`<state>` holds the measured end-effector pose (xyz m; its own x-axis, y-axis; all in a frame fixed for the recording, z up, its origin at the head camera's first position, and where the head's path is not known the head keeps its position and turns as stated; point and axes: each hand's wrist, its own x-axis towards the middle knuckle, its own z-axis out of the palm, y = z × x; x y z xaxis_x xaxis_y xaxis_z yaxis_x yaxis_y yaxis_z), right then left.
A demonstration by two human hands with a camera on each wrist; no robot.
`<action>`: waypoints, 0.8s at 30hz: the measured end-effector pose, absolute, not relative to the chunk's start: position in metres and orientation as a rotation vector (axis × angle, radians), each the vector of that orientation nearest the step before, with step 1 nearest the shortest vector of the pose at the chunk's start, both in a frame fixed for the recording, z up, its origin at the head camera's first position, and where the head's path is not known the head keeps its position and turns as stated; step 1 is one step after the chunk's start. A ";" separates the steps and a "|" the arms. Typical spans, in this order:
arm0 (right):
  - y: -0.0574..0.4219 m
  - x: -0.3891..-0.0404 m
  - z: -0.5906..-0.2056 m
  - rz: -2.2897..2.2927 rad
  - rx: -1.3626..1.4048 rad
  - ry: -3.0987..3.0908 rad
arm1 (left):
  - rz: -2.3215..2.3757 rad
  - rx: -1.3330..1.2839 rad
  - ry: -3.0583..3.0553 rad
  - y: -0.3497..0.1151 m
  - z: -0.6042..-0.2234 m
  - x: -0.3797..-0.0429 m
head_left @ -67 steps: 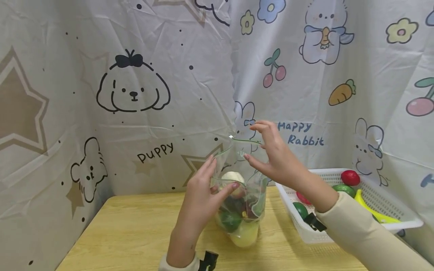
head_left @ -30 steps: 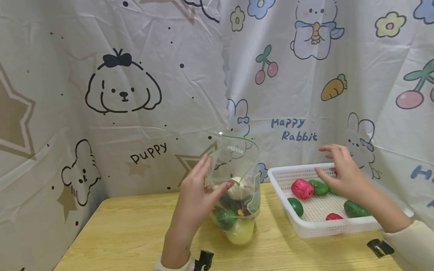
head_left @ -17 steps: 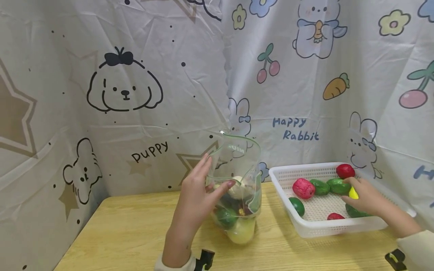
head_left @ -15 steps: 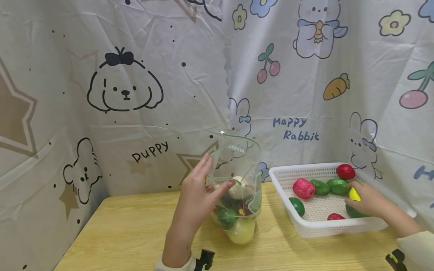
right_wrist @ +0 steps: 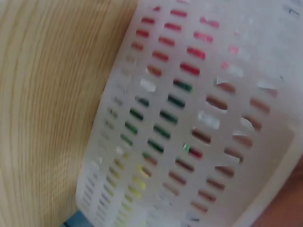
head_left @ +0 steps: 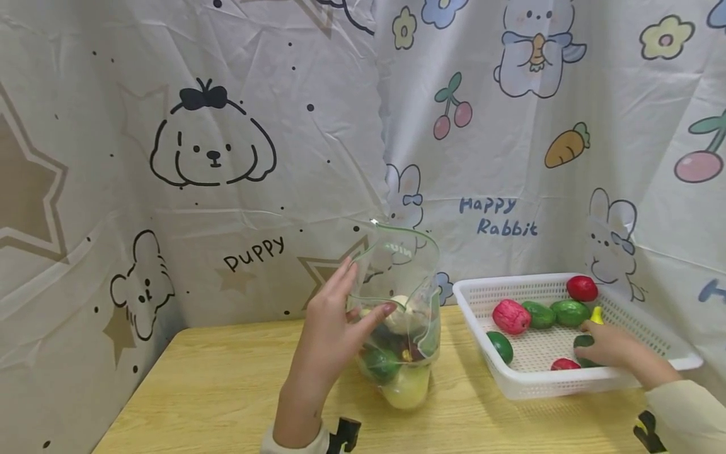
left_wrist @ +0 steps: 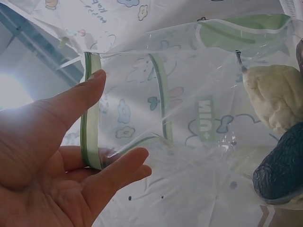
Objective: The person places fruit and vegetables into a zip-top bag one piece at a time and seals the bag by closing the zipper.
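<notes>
In the head view, a clear green-edged zip bag (head_left: 406,343) stands upright on the table, mouth spread. Through its wall show a cream lumpy piece (left_wrist: 274,97), a green one (head_left: 381,364) and a large pale yellow one (head_left: 408,386). My left hand (head_left: 331,334) holds the bag's rim, thumb and fingers on either side of the zip strip (left_wrist: 91,113). My right hand (head_left: 615,348) reaches into the white basket (head_left: 561,387), its fingers and thumb round a dark green oval fruit (head_left: 583,343), partly hidden. The right wrist view shows mostly the basket's slotted wall.
Also in the basket lie a pinkish-red lumpy fruit (head_left: 512,316), several green ones such as a green oval (head_left: 570,313), a red one (head_left: 581,288) and a banana (head_left: 597,314), mostly covered. A printed curtain (head_left: 272,145) rises behind the wooden table (head_left: 227,378).
My right hand has gone from the bag's mouth to the basket, past the banana, and now grips the dark green fruit, shifted slightly left. My left hand stays on the bag.
</notes>
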<state>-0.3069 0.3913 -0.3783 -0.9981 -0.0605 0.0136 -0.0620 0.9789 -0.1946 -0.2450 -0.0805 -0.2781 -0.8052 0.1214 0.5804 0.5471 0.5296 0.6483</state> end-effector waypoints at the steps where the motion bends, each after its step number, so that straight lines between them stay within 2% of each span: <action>1: 0.388 -0.308 -0.379 0.323 0.102 -3.130 | -1.212 -0.543 -2.299 -0.081 -0.278 -0.245; 9: 0.368 -0.319 -0.385 0.397 0.187 -3.151 | -1.219 -0.533 -2.305 -0.082 -0.277 -0.244; 24: 0.336 -0.325 -0.387 0.479 0.122 -3.143 | -1.216 -0.527 -2.311 -0.083 -0.277 -0.244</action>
